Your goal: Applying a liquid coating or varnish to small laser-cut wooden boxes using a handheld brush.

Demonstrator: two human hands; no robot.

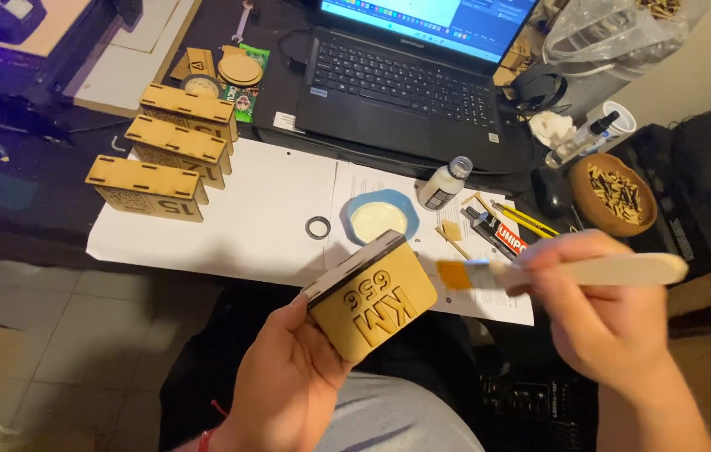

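My left hand [284, 377] holds a small laser-cut wooden box [372, 297] with raised characters on its face, tilted over my lap. A flat paintbrush [556, 272] with a pale wooden handle is gripped in my right hand [602, 322]; its orange bristles sit just right of the box's edge. Behind the box, a blue bowl of white glue [378, 219] stands on white paper [247, 218], beside a small glue bottle [445, 183].
Three similar wooden boxes [173, 151] stand at the paper's left end. An open black laptop [410, 79] sits at the back. A wooden bowl of small pieces [613, 194], a black ring [318, 228], pencils and a glue tube lie nearby. Tiled floor shows lower left.
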